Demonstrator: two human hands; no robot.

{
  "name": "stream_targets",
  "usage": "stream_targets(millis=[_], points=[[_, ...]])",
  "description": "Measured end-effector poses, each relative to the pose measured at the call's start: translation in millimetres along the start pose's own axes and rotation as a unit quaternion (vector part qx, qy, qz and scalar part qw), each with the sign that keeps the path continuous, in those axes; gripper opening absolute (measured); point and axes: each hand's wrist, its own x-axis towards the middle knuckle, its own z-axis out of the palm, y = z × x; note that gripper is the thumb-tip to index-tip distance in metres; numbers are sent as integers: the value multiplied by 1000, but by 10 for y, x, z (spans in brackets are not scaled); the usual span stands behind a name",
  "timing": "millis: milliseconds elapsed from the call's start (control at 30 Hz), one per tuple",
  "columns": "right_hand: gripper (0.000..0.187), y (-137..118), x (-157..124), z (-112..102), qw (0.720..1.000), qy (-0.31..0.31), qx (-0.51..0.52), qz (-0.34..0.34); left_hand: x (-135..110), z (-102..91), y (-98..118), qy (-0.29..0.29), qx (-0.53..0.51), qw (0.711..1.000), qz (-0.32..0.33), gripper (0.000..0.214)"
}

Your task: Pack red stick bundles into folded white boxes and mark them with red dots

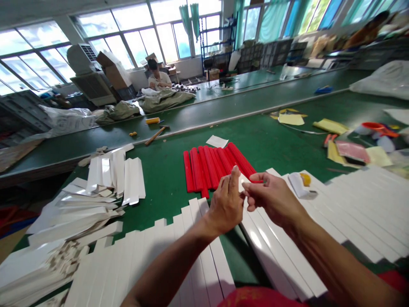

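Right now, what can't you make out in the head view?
All head view:
White piece: mostly covered by the left hand and right hand.
Red rods: some near ends behind the left hand.
White strips, right: cut by frame edge.
Far person: too small to tell what's handled.

Bright daylight from back windows [132,19], glare on white boxes [260,243], blurred right edge

A green surface [162,168] spreads before me; past it I see a second long green surface [220,104], a pale wall [191,66], teal curtains [271,25], a dark metal shelving rack [218,48] and dark-framed windows [131,19] bright with daylight.
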Motion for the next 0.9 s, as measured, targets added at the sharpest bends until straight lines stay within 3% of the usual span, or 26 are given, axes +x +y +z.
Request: stream_targets(millis=[100,167,267,400,467,533,600,633,800,900], points=[[42,-62,43,-33,995,-45,21,81,-2,-75,-17,-22,-17,1000,12,70],[42,-48,57,-48,994,-60,25,88,10,-127,-38,-49,-28,998,10,62],[45,79,61,-57,998,-53,14,27,34,-203,-79,-82,-64,995,3,58],[49,432,134,-68,991,28,-98,-81,28,-296,-128,-104,-108,989,-9,66],[46,665,220,-88,953,76,-228,-183,11,-325,-131,-116,-120,986,-16,68],[38,904,320,-115,869,97,-389,-292,0,-335,-112,-117,-123,985,-22,66],[29,1105,405,-144,789,90,-506,-336,8,-331,-83,-106,-120,987,-24,63],[27,1177,433,-156,769,81,-540,-331,18,-327,-73,-102,-121,987,-26,62],[28,1218,371,-179,747,32,-603,-279,19,-286,-173,-83,-133,984,-81,65],[38,1221,234,-158,727,-23,-661,-182,-163,-161,-321,-105,-117,973,-171,68]])
